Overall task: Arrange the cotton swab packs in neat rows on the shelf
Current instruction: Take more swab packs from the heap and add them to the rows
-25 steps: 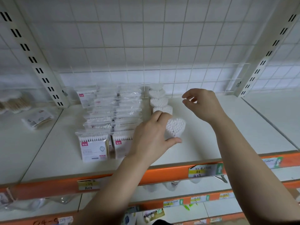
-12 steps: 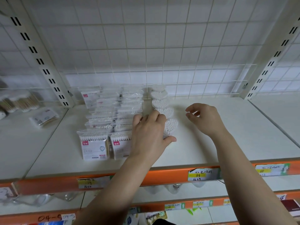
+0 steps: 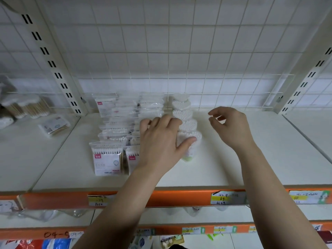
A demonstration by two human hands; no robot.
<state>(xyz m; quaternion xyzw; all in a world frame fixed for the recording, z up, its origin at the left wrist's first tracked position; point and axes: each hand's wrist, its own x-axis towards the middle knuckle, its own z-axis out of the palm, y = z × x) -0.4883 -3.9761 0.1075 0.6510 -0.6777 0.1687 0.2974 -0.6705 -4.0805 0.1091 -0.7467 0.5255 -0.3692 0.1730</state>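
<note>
Two rows of flat cotton swab bags (image 3: 106,159) with pink labels stand front to back on the white shelf (image 3: 251,168). Right of them runs a row of heart-shaped swab packs (image 3: 182,114). My left hand (image 3: 159,142) lies over the tops of the second bag row and the heart row with its fingers spread. Its thumb presses the front of the nearest heart pack (image 3: 195,135). My right hand (image 3: 231,126) hovers just right of the heart row, fingers loosely curled, holding nothing.
A wire grid (image 3: 161,51) backs the shelf between two slotted uprights (image 3: 52,63). The left shelf bay holds wooden-stick swab bundles (image 3: 27,106) and a flat pack (image 3: 53,125). Price labels (image 3: 227,197) sit on the orange front edge, and lower shelves show below.
My left hand slid the front heart pack back against its row and spread flat over the pack tops. My right hand came down closer to the row.
</note>
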